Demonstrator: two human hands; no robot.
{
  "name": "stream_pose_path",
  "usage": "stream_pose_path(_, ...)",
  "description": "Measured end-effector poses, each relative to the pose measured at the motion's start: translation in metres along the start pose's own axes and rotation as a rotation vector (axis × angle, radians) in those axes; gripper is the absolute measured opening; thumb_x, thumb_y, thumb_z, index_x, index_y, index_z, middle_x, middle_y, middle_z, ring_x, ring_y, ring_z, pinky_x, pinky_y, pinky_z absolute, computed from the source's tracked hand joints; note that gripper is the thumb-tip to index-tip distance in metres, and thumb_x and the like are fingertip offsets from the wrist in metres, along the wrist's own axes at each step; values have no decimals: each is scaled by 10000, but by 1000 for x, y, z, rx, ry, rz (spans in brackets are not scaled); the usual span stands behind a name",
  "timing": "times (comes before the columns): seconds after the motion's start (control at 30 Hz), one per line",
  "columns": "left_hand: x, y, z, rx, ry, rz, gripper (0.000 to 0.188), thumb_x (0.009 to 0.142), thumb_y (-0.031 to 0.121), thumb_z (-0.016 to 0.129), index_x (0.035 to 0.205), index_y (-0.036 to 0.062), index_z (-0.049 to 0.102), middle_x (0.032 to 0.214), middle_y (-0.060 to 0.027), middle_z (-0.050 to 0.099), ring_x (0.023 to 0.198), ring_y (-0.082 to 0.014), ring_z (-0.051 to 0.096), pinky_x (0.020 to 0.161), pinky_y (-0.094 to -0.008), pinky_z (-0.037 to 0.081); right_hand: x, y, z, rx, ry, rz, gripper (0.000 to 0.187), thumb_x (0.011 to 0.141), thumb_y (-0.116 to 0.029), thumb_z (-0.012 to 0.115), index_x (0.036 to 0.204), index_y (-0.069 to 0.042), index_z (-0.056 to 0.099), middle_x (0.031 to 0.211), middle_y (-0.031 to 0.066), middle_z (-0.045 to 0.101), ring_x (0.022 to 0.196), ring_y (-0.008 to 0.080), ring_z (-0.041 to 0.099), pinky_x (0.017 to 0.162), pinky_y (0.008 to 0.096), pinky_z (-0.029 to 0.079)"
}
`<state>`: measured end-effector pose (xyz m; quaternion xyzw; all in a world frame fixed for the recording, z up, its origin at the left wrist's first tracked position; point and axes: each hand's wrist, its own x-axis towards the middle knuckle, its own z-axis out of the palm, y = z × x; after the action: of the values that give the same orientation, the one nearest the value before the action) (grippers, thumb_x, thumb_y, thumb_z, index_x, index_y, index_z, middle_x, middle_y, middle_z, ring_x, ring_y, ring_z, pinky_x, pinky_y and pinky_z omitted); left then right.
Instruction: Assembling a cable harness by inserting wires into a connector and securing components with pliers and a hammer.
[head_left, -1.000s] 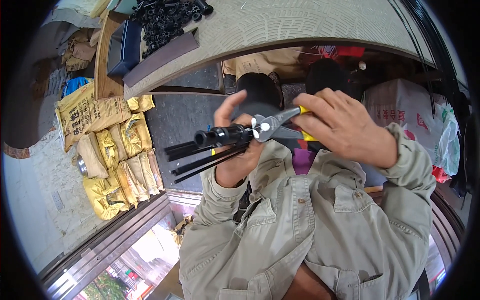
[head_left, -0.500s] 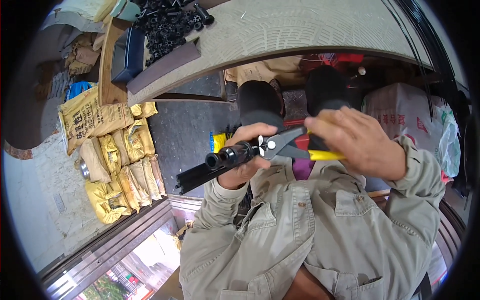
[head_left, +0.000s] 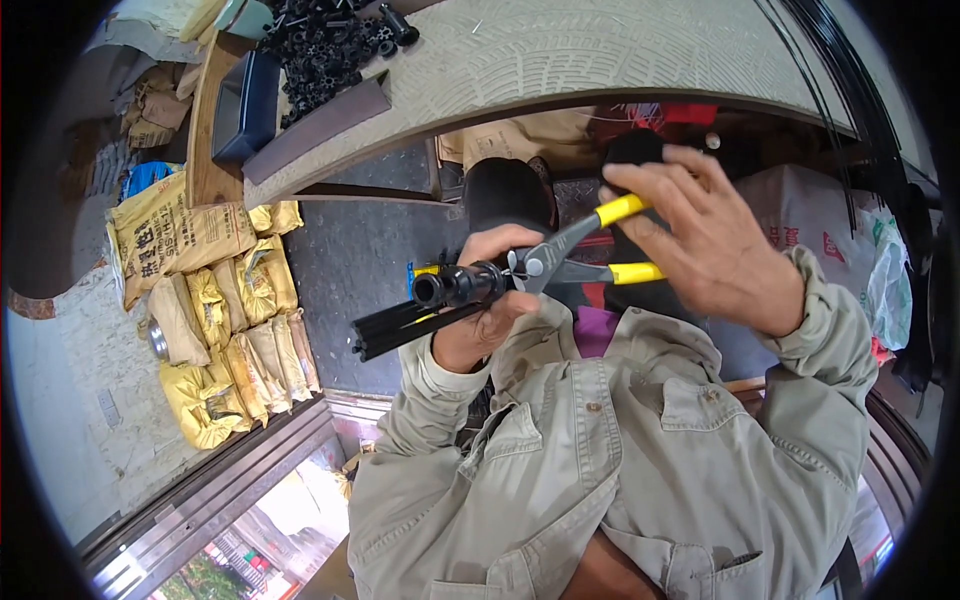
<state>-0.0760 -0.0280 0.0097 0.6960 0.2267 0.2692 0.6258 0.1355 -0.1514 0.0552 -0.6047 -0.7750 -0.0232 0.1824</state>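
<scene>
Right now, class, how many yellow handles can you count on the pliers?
2. The upper handle rises toward the right hand's fingers; the lower handle runs level beneath that hand, whose palm hides part of each handle.

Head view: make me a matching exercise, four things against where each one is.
Things:
1. pliers
2. black rods
3. yellow sacks
4. black plastic parts

Places:
A. stacked on the floor at the left
B. heaped on the table top at the upper left
C. yellow handles in the right hand
D. bundled in the left hand, sticking out to the left

Pairs: 1-C, 2-D, 3-A, 4-B
</scene>
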Motion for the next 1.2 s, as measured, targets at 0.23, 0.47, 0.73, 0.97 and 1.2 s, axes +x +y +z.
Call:
stream_pose_path(0.23,3,-5,-1,-111,-33,37,674,695,467,695,1106,-1,436,952,-78,525,703,-117,567,614,-221,490,17,2,-6,-206,-22,20,362,726,-139,498,1068,-44,571,1251,109,423,1128,249,445,1049,535,151)
stream_pose_path(0.47,9,1,1,-94,101,-6,700,730,554,612,1110,-4,428,865,-67,532,658,-110,555,590,-218,476,12,-7,27,-115,90,54,340,691,-121,572,1025,-59,589,922,99,506,719,230,490,640,322,388)
stream_pose_path(0.73,14,-1,2,-197,-24,-8,853,776,718,319,1140,-38,474,843,-29,501,714,-78,466,667,-217,387,4,8,2,443,-164,98,278,667,-64,646,935,-20,583,983,145,537,788,294,571,637,357,447)
stream_pose_path(0.97,22,7,6,-221,-56,63,733,866,611,279,996,-51,566,869,-75,595,802,-125,550,725,-260,433,-10,10,20,1998,-884,434,354,888,-320,516,811,24,546,841,168,623,698,202,637,592,253,484)
stream_pose_path(1.2,29,0,-10,-257,-159,10,822,832,676,177,894,-43,572,793,-84,529,740,-143,501,683,-259,396,-13,-61,75,2257,-391,402,483,839,-485,507,731,-21,431,717,177,548,537,172,536,471,266,448)
